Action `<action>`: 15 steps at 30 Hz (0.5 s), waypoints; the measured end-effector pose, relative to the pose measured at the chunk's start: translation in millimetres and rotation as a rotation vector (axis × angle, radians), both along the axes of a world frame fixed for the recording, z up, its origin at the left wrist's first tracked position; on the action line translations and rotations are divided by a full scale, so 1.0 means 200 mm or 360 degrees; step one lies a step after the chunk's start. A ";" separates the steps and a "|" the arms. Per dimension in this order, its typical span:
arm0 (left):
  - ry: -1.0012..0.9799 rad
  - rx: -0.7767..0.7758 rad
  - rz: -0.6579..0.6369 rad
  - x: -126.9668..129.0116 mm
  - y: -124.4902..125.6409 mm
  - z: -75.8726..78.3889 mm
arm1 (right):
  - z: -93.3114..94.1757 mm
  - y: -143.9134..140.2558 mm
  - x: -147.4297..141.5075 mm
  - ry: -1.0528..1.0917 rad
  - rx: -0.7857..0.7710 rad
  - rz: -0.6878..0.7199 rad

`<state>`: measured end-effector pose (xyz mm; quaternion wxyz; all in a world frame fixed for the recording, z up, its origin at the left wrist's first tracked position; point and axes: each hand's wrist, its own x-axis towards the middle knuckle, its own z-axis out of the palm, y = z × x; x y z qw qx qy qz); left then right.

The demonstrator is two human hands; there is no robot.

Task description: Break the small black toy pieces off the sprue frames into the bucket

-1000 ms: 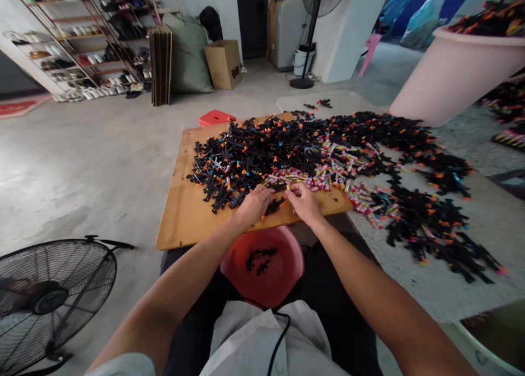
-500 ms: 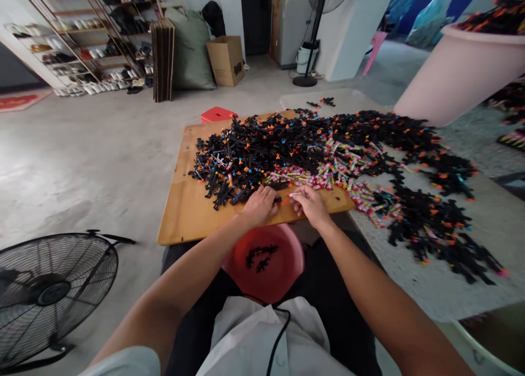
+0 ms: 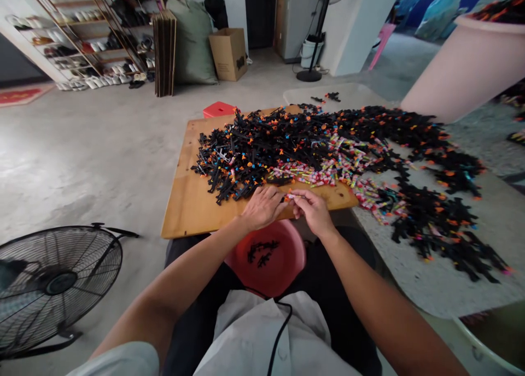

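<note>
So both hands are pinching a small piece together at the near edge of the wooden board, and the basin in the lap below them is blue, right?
Not quite: the basin is red, not blue, as the head view shows. The left hand and right hand do meet over a small piece at the wooden board's near edge.

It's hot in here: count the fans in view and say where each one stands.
2. One floor fan sits at the lower left, beside the person's left arm. A pedestal fan stands at the far wall, its head cut off by the top edge. Others may be out of view.

Single head-worn view, facing forward and down, close over wooden board, room behind
</note>
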<state>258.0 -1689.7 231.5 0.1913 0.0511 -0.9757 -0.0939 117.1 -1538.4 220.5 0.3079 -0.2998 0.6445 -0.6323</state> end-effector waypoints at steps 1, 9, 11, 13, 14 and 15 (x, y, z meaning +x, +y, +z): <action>-0.0002 0.0011 -0.0006 0.00 0.00 0.00 | 0.00 0.01 0.00 0.0021 0.0006 -0.0003; -0.0065 0.0206 -0.0087 0.02 0.00 0.02 | 0.05 0.05 0.04 0.0376 0.0090 0.0041; -0.0062 0.0302 -0.0152 0.03 0.00 0.04 | 0.07 0.07 0.04 0.0444 0.0119 0.0084; -0.0069 0.0451 -0.0237 0.05 -0.01 0.06 | 0.09 0.09 0.04 0.0500 0.0132 0.0129; -0.0075 0.0543 -0.0289 0.05 -0.01 0.08 | 0.09 0.10 0.04 0.0523 0.0132 0.0151; -0.0081 0.0640 -0.0345 0.06 -0.01 0.09 | 0.10 0.10 0.04 0.0542 0.0125 0.0169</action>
